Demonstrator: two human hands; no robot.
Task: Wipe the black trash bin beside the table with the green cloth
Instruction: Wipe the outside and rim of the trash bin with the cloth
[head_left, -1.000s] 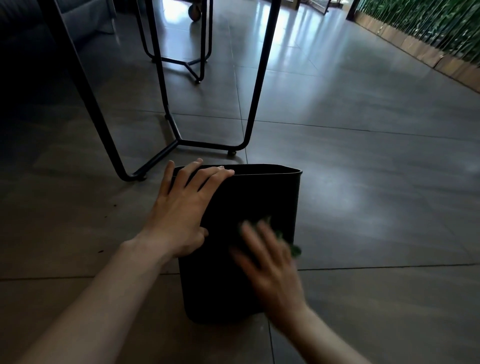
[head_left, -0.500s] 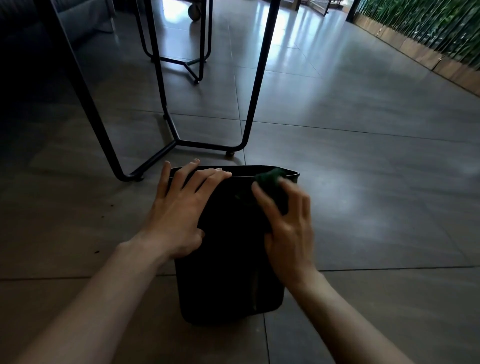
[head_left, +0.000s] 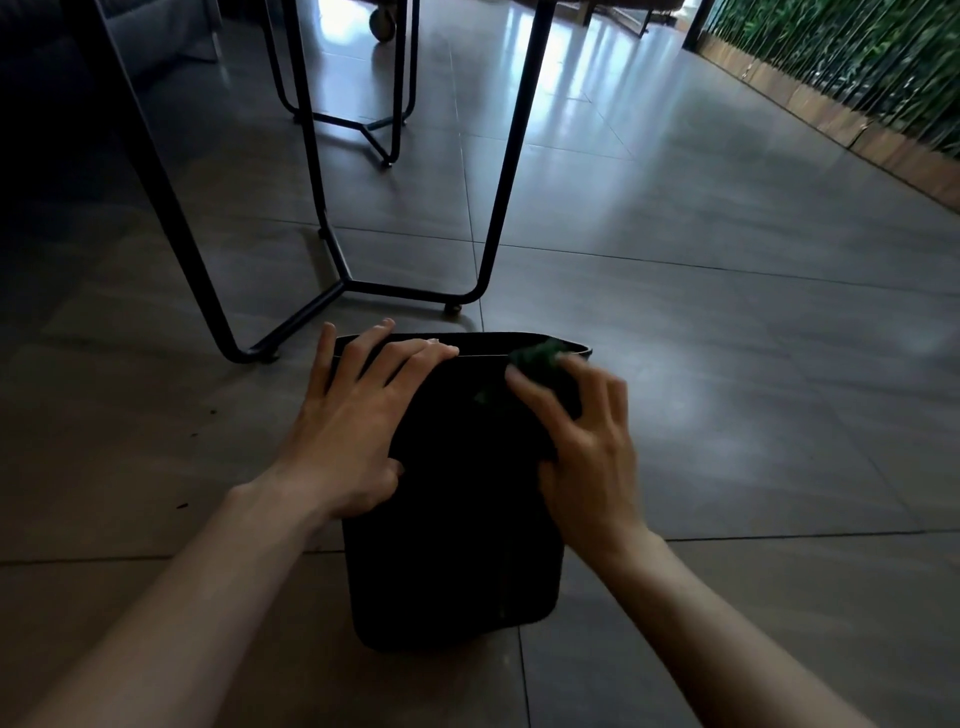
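- Head view: left hand (head_left: 358, 421) lay flat, fingers straight, on the black trash bin (head_left: 457, 545) by its rim.
- Right hand (head_left: 589, 452), fingers spread, pressed the green cloth (head_left: 537, 358) against the rim's right part.
- Table legs (head_left: 500, 208) stood just behind the bin.

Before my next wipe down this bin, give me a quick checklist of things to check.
1. Bin steadied: left hand rests on its near wall, fingertips at the rim. Ok.
2. Cloth under control: right hand presses it against the bin. Ok.
3. Cloth up at the rim, ready for a downward stroke. Ok.
4. Table leg apart from the bin. Ok.
5. Bin wall clean. Cannot tell, too dark.
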